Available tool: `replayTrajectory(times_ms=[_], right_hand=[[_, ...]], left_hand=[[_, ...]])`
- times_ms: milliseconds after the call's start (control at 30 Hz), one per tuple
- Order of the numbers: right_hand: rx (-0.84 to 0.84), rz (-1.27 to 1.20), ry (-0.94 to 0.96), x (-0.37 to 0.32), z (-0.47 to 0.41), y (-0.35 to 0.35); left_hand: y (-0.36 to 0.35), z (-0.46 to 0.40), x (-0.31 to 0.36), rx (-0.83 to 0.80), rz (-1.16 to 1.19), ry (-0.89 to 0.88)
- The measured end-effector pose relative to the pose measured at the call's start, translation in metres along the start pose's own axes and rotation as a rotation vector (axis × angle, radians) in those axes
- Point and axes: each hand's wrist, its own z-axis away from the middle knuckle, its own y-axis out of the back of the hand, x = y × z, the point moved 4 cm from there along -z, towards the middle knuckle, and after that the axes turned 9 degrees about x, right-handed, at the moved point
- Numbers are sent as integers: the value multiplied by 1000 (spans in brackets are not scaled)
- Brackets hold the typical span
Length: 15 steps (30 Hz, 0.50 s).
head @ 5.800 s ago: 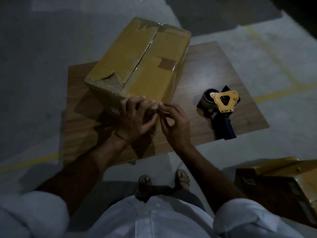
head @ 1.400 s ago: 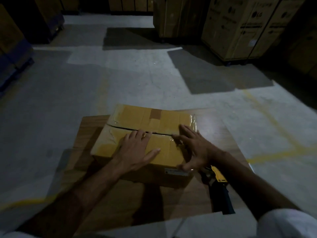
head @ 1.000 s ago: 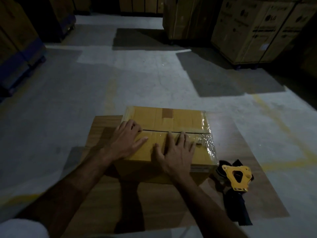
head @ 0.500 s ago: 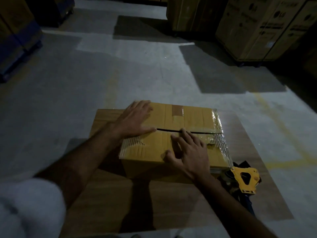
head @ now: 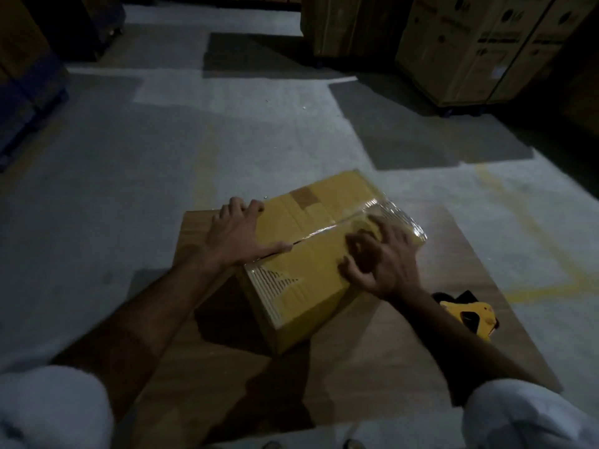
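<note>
Cardboard box (head: 311,280): stood on a wooden board (head: 389,348) that lay on the concrete floor (head: 162,157). It sat near the centre of the view and was turned at an angle, with one corner pointing to about 6 o'clock. The top flaps were down, and the seam (head: 327,226) between them ran from roughly 8 o'clock to 2 o'clock. Shiny clear tape (head: 397,217) covered the end of the box at 2 o'clock. Torn facing exposed the ribbed layer on the top near the 7 o'clock corner.

Left hand (head: 238,236): lay palm down on the top of the box at its 10 o'clock end. The fingers were straight and spread, with the tips reaching the far edge. The thumb stretched out along the seam. It gripped nothing.

Right hand (head: 385,259): rested on the top of the box on the 3 o'clock side, just short of the taped end. The fingers were spread and slightly bent, and blurred. No item was seen in its grasp.

Tape dispenser (head: 470,315): yellow and black, it lay on the board at 4 o'clock from the box. It was clear of both hands and partly hidden behind the right forearm.

Surroundings: large printed cartons (head: 479,43) stood at 1 o'clock, well away from the board. A faded yellow line (head: 534,241) crossed the floor at 3 o'clock. White sleeves showed at 7 and 5 o'clock. Lighting was poor.
</note>
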Motion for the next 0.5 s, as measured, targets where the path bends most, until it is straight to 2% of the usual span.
replayTrajectory(times_ms=[67,100,167,233,267,367,433,500], right_hand=[[103,1,-322,1,8,5],[97,-39,-495,-4,18,4],[-57,-188,-705,-26,45,-5],[-200,-287,-730,-48,71,-7],[-221,-260,-708,-53,80,-4],[-152,-107,-701,-37,78,11],[-94,-61,-655,-17,66,20],[-101,-116,-543,2,49,29]], left_hand=[[-4,27,-8,25,0,170],[-6,43,-10,36,-9,234],[-11,75,-7,53,-48,265],[-11,104,2,47,-57,215],[-9,118,7,20,-33,200],[-11,160,34,-147,68,118],[-15,184,60,-270,105,-30],[-21,197,86,-327,63,-222]])
